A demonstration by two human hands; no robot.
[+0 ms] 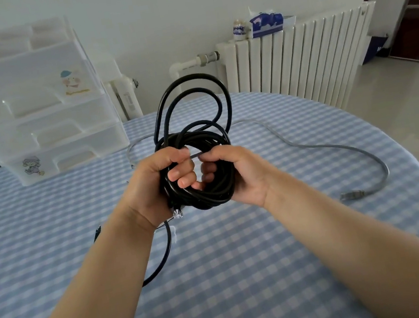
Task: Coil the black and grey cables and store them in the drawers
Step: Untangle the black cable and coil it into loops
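Observation:
A coiled black cable (199, 132) is held up over the table, with two large loose loops standing above the bundle. My left hand (151, 185) grips the coil's left side, a clear plug hanging just below it. My right hand (238, 173) grips the right side, its fingers curled through the coil's middle. A grey cable (320, 146) lies uncoiled on the checked cloth to the right, its plug near the table's right edge. The white translucent drawers (39, 123) stand at the back left, all closed.
A second black lead (164, 258) runs on the blue checked tablecloth (236, 279) under my left forearm. A white radiator (294, 58) stands behind the table, with a tissue pack and a small jar on top. A doorway is at far right.

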